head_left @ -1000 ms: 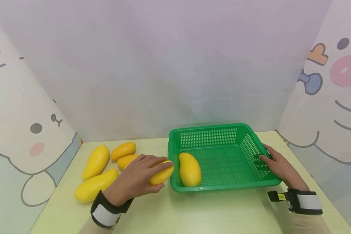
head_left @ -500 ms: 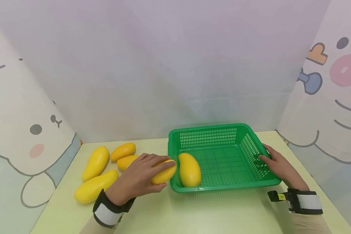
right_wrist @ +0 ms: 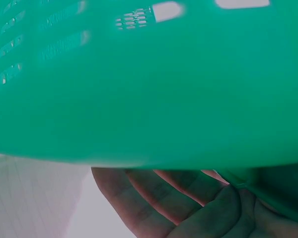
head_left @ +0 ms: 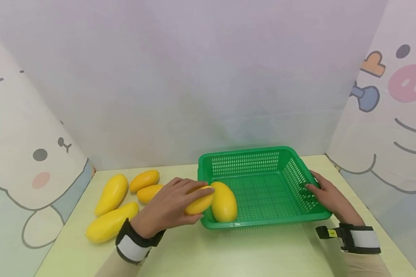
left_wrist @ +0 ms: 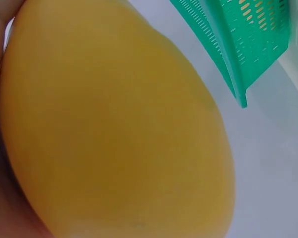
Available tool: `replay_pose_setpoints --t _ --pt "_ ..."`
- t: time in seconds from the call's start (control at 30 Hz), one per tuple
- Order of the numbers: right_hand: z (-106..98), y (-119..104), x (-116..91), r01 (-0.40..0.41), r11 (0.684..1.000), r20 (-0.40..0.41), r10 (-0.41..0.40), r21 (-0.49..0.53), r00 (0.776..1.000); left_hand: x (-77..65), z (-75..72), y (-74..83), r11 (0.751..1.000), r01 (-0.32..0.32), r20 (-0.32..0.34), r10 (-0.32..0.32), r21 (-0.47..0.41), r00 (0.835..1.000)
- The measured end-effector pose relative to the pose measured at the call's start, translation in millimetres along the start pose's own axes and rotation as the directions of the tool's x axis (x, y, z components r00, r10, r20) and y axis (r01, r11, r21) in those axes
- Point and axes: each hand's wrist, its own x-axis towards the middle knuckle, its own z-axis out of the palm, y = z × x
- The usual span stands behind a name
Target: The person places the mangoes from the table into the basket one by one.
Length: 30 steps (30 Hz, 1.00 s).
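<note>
worktop (head_left: 260, 254): carries the lot. green basket (head_left: 267, 222): right of centre, close to the worktop's back edge, same place as a second ago. your right hand (head_left: 332, 198) grips its right rim, thumb inside, fingers outside, so the basket looks steadied. your left hand (head_left: 170, 204): this is what changes; it has come rightward from just outside the basket's left rim. grip: fingers and thumb curled round the held mango (head_left: 199, 205), whose tip now overlaps that left rim in the head view. contact with the rim, cannot tell. my reading: carry nearly done, fruit not yet released.

near the worktop's left edge, a rear big mango (head_left: 111, 194) and a front big mango (head_left: 112, 222), both where they were. basket mango (head_left: 224, 202): inside the left wall, little room beside it, a bump seems possible. two small mangoes (head_left: 144, 181): toward the back edge, untouched, one partly behind your left hand.
</note>
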Motion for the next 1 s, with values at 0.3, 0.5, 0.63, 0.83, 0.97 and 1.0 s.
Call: replay_pose_setpoints --t 0.3,0.5,0.63,0.83,0.97,1.0 --pt "1 0 0 0.001 1.000 0.006 -0.001 0.002 1.000 11.9 -0.5 1.7 0.998 -0.056 -0.004 0.056 0.006 0.998" --pt "1 1 -1 -0.001 1.000 0.005 0.001 0.009 1.000 19.8 -1.2 4.8 0.998 -0.063 0.034 0.063 -0.002 0.997" --pt "0 0 -1 0.007 1.000 0.002 -0.007 0.004 1.000 24.3 -1.4 6.9 0.997 -0.074 0.051 0.075 -0.005 0.996" --pt "-1 0 -2 0.011 1.000 0.002 -0.011 0.001 1.000 30.5 -1.1 8.1 0.996 -0.085 0.049 0.085 0.002 0.995" --pt "0 1 -2 0.012 1.000 0.007 -0.013 0.003 1.000 35.0 -1.8 9.0 0.995 -0.100 0.053 0.099 0.012 0.994" --pt "0 1 -2 0.013 1.000 0.006 -0.013 0.003 1.000 36.4 -2.1 9.3 0.994 -0.104 0.051 0.103 0.016 0.993"
